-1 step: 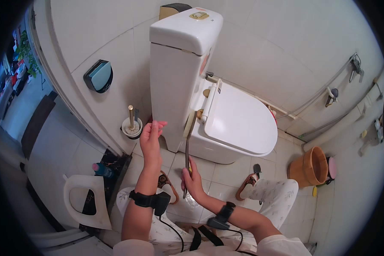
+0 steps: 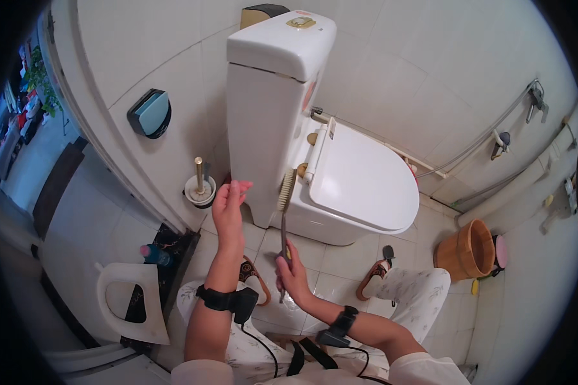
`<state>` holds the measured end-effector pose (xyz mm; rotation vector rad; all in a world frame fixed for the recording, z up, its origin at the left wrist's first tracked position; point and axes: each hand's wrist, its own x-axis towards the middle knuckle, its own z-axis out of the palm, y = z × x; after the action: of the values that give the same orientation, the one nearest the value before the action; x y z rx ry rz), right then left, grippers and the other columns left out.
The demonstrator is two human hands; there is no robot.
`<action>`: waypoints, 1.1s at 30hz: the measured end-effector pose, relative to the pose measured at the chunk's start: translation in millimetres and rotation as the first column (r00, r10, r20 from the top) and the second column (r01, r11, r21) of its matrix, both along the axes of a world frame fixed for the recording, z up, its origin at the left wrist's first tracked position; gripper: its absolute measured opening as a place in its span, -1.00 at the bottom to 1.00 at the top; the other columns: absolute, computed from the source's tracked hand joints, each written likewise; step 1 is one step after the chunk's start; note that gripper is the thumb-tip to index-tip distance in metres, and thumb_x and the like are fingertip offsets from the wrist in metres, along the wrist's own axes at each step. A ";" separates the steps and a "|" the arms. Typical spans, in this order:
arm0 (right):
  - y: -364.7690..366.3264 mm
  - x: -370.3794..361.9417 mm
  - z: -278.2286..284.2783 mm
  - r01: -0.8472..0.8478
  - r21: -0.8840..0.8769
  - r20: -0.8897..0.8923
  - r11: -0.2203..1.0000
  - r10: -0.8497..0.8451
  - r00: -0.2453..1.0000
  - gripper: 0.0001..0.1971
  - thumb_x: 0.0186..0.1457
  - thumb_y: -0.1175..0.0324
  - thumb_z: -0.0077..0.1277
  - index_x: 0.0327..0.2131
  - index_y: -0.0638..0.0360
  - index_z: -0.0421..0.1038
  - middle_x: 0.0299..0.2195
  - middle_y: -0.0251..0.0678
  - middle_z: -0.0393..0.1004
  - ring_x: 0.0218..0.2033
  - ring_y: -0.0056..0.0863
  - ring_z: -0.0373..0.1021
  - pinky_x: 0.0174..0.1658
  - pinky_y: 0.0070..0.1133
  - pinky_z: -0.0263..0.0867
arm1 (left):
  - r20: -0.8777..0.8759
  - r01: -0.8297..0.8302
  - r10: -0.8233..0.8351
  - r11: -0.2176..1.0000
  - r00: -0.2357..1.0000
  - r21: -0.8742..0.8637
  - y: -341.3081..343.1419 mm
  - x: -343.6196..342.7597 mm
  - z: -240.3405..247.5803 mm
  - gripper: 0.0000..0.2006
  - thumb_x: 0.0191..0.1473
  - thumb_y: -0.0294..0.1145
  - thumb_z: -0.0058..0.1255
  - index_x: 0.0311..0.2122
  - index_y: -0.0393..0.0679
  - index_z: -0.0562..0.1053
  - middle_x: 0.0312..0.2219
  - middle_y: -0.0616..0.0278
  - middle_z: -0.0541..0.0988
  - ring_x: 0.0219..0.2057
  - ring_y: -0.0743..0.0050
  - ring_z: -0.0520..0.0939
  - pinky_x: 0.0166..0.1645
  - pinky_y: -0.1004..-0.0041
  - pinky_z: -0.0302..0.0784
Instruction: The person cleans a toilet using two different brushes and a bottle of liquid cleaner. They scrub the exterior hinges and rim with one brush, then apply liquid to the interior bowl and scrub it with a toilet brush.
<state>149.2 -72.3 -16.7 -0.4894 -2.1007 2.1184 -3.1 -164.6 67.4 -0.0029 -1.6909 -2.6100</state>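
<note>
In my right hand [image 2: 291, 274] is a long-handled scrub brush [image 2: 287, 190], held closed around its dark handle. Pale bristles face left and touch or nearly touch the side of the white toilet [image 2: 257, 141], just below the seat hinge; the exact contact is unclear. My left hand [image 2: 230, 197] hovers left of the brush, close to the toilet's base, its fingers loosely bent and apart, with nothing visible in them. The toilet lid [image 2: 366, 183] is down.
A toilet brush in a white holder [image 2: 199, 192] stands by the left wall. Beside my left leg are a white plastic seat-shaped piece [image 2: 141, 324] and a blue bottle [image 2: 155, 255]. On the right stand a wooden bucket [image 2: 459, 253] and wall-hung hose [image 2: 481, 138].
The brush head has turned slightly, so more of its bristles show. My right hand has shifted a little; my left hand keeps its pose.
</note>
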 end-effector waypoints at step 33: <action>140.6 -66.3 91.3 0.159 0.986 -0.166 0.050 0.401 0.901 -0.45 -0.06 0.52 -0.08 0.07 -0.05 0.13 -0.59 -0.24 0.28 -0.66 -0.33 0.29 -0.61 -0.47 0.24 | 0.154 -0.388 0.357 0.868 0.921 0.309 -21.4 -4.8 -2.4 -0.72 0.13 -0.15 -0.21 -0.50 -0.10 0.36 -0.51 0.34 0.51 -0.43 0.64 0.48 -0.30 0.60 0.28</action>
<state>82.9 68.3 74.6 0.3612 -2.6435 0.1375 -7.9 -186.0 65.0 0.4166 -1.1005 -2.5795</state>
